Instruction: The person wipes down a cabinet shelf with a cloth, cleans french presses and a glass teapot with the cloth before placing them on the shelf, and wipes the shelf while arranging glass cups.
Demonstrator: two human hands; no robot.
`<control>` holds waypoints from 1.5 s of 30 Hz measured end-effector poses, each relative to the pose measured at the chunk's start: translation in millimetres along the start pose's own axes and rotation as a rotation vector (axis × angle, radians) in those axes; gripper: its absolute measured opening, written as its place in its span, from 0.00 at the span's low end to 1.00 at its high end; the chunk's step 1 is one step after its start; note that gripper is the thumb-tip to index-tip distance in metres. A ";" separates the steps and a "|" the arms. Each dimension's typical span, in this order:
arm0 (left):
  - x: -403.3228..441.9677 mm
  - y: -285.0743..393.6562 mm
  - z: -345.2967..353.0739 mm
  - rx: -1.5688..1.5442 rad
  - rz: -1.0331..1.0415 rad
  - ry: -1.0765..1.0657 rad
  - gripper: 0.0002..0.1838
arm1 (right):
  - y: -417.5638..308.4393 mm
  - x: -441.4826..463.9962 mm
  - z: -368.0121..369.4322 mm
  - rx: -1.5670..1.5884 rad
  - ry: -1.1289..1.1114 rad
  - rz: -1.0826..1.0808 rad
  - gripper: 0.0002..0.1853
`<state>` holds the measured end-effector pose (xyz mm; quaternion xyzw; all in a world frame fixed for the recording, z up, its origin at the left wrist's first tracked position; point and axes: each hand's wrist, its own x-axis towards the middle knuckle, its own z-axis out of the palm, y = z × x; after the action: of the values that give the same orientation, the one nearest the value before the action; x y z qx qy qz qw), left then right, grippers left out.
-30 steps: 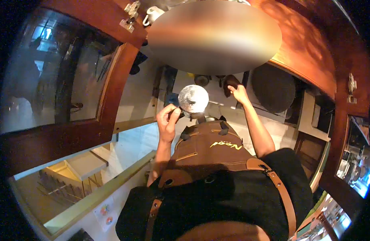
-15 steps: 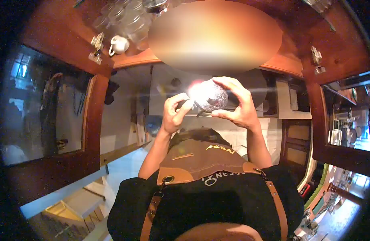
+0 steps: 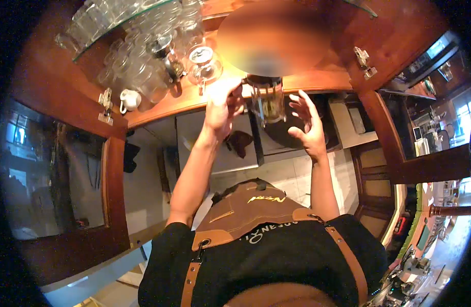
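**French press held by its handle at the cabinet's edge**

A glass French press (image 3: 269, 102) is held in front of the front edge of a wooden cabinet shelf (image 3: 317, 80), between the two hands. Its handle is grasped by the left hand (image 3: 221, 112), whose fingers are curled in; the grip is partly washed out by glare. The right hand (image 3: 311, 130) is left released, its fingers spread and bent just beside the glass, apart from it. The upper end of the press is met by a blurred patch, so its top cannot be made out.

On the shelf, a glass pot (image 3: 209, 70) with a pale lid is seen near the left hand. Beyond it, many clear glasses (image 3: 138, 71) are crowded together below a glass shelf (image 3: 124, 25). A white cup (image 3: 130, 99) is placed near the left-hand hinge (image 3: 106, 106). A brown apron (image 3: 245, 202) is worn over a black shirt (image 3: 276, 266).
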<state>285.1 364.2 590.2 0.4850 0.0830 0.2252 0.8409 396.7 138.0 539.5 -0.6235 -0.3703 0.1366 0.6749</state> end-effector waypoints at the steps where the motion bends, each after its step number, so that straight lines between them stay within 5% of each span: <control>1: 12.1 7.9 3.6 0.021 0.023 -0.038 0.10 | 8.3 -2.7 -7.3 0.017 0.046 -0.004 0.53; 8: 136.1 16.2 50.3 0.501 0.328 -0.128 0.17 | 111.7 -80.6 -24.3 0.133 0.213 0.258 0.42; 16: 291.9 -64.7 103.4 0.389 0.167 -0.050 0.15 | 220.3 -260.8 -32.5 -0.190 0.560 0.674 0.38; 17: 346.3 -91.8 86.3 0.550 0.397 -0.065 0.16 | 271.7 -308.5 -36.6 -0.264 0.649 0.657 0.38; 18: 354.6 -95.6 97.6 0.611 0.399 0.032 0.17 | 315.3 -357.2 -37.1 -0.340 0.736 0.646 0.38; 20: 365.2 -103.9 113.4 0.636 0.351 0.117 0.20 | 296.4 -412.3 -34.3 -0.089 0.854 0.796 0.36; 23: 337.1 -95.3 148.0 0.364 0.385 -0.027 0.19 | 279.0 -480.8 -25.2 -0.133 0.938 1.163 0.32; 26: 350.4 -100.8 146.8 0.363 0.458 -0.053 0.17 | 351.5 -621.7 3.6 -0.299 0.810 1.010 0.29; 28: 368.3 -96.5 132.9 0.654 0.348 -0.013 0.16 | 327.2 -620.0 15.9 -0.249 0.987 1.421 0.26; 34: 435.4 -132.6 110.5 0.201 0.194 -0.059 0.19 | 362.6 -618.8 32.8 0.192 0.927 1.493 0.28; 36: 451.8 -137.3 105.1 0.294 0.223 -0.095 0.20 | 366.1 -597.9 31.1 0.273 0.913 1.498 0.29; 37: 449.6 -138.5 109.0 0.294 0.174 -0.047 0.20 | 352.2 -580.4 32.8 -0.058 0.919 1.189 0.30; 40: 467.5 -146.1 111.2 0.341 0.123 -0.014 0.22 | 307.3 -535.9 27.6 -0.136 1.040 1.008 0.33; 43: 477.4 -149.8 113.3 0.750 0.390 -0.193 0.24 | 311.7 -545.0 24.4 -0.032 1.123 0.794 0.34; 45: 449.2 -132.8 128.7 0.959 0.687 -0.108 0.18 | 313.0 -575.4 16.3 -0.308 0.854 0.670 0.37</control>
<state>768.3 413.5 578.7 0.8207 -0.0292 0.3970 0.4098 76.5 -163.8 54.0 -0.7983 0.1382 0.0230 0.5857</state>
